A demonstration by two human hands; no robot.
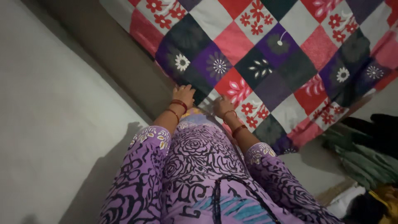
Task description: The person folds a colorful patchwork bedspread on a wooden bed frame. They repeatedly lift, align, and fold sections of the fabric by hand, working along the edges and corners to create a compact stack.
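Both hands' fingertips hidden, on patchwork quilt (pixel 265 62) edge

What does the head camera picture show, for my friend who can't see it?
Two hands, the left hand and the right hand, press on the edge of a patchwork quilt with red, purple, dark and white flower squares. The person wears purple patterned sleeves and red bangles.

Single head-worn view, looking steeply down and forward along the wearer's body. The purple patterned sleeves fill the near foreground; both hands, left hand (pixel 183 94) and right hand (pixel 222 106), lie mid-frame at the near edge of a patchwork quilt (pixel 286 62) spreading far and right. Frame tilted; floor (pixel 54 124) at left.
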